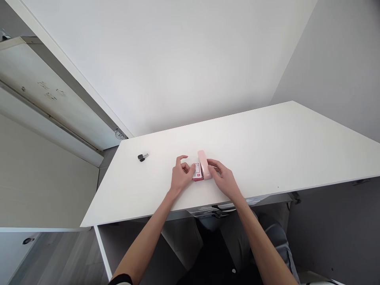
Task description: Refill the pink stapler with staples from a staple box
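On the white desk (267,142) a pale pink stapler (204,161) lies lengthwise, pointing away from me. A small red and white box (197,173), perhaps of staples, lies against its left side. My left hand (181,177) rests beside the box with its thumb and fingers pinched on the box's left edge. My right hand (222,177) sits to the right of the stapler, fingers curled against the stapler's near end.
A small black and silver object (143,157), like a key fob, lies on the desk to the left. The desk meets a white wall at the back; a grey wall stands at right. Below the front edge are my legs and a dark cavity.
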Action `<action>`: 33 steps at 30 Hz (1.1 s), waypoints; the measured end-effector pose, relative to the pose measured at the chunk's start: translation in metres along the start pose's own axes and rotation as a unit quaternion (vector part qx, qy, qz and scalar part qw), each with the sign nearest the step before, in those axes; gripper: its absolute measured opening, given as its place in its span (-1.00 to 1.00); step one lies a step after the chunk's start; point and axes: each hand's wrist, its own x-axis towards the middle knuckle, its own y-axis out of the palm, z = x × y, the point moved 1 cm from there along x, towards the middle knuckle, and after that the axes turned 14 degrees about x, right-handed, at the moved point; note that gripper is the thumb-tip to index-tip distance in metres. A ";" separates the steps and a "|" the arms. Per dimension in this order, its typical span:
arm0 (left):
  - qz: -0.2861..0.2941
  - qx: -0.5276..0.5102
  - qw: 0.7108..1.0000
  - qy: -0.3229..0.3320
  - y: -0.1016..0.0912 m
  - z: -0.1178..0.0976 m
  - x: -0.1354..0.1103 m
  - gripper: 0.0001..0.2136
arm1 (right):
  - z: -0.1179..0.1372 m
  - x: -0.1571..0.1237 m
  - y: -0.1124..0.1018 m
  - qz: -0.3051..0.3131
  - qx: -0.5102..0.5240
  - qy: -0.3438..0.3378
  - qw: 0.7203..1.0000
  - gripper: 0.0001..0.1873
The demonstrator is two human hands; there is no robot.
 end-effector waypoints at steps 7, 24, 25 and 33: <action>0.008 0.010 1.000 0.007 0.002 0.000 0.000 -0.66 | 0.001 -0.002 0.000 0.004 0.002 -0.001 1.000 -0.56; 0.041 -0.014 0.999 0.025 0.003 0.002 -0.002 -0.60 | 0.001 -0.002 0.000 -0.009 -0.017 -0.007 1.000 -0.55; 0.042 -0.016 0.999 0.029 0.003 0.002 -0.002 -0.61 | 0.001 -0.002 0.000 -0.012 -0.027 -0.010 1.000 -0.54; 0.057 -0.022 0.996 0.071 0.000 0.007 -0.001 -0.64 | -0.004 0.001 -0.001 -0.009 -0.025 -0.035 0.999 -0.53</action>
